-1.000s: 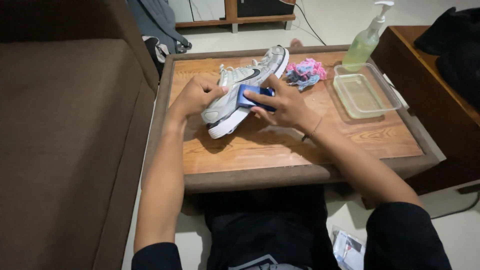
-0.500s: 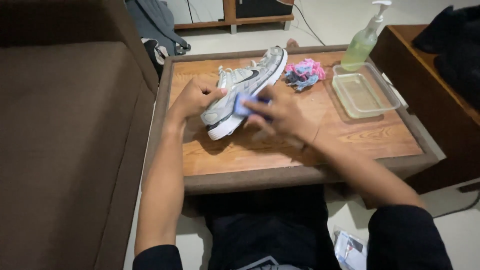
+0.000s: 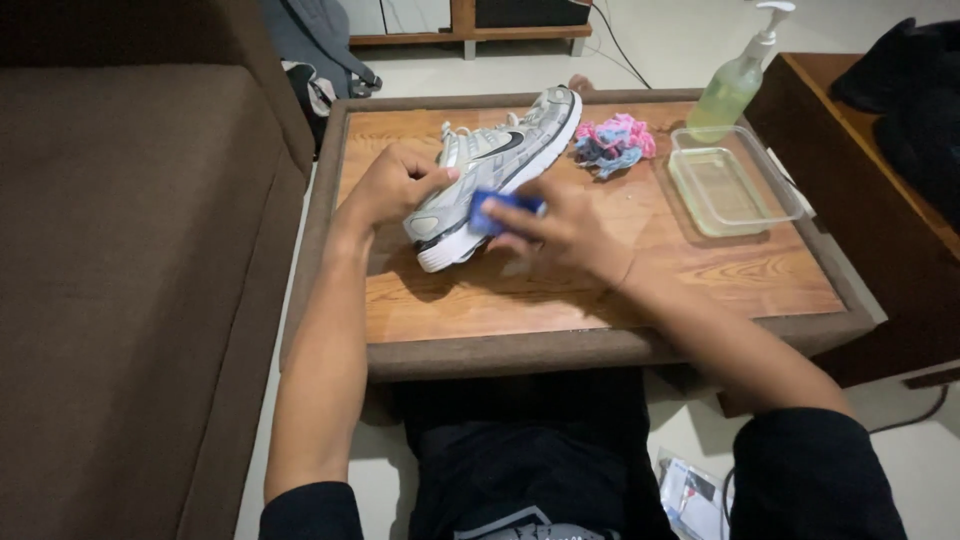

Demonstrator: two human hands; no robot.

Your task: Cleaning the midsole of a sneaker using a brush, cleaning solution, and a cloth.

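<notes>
Now left hand (image 3: 395,185) steadies sneaker (image 3: 495,170), right hand (image 3: 565,228) w/ blue brush (image 3: 500,208).

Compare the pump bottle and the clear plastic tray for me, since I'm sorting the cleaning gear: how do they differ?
The pump bottle stands upright and tall at the table's far right corner; the clear plastic tray lies flat and low just in front of it. The bottle is closed with a white pump top; the tray is open, with no lid. The bottle looks greenish; the tray is nearly colourless. Both are see-through and sit on the wooden table.
</notes>
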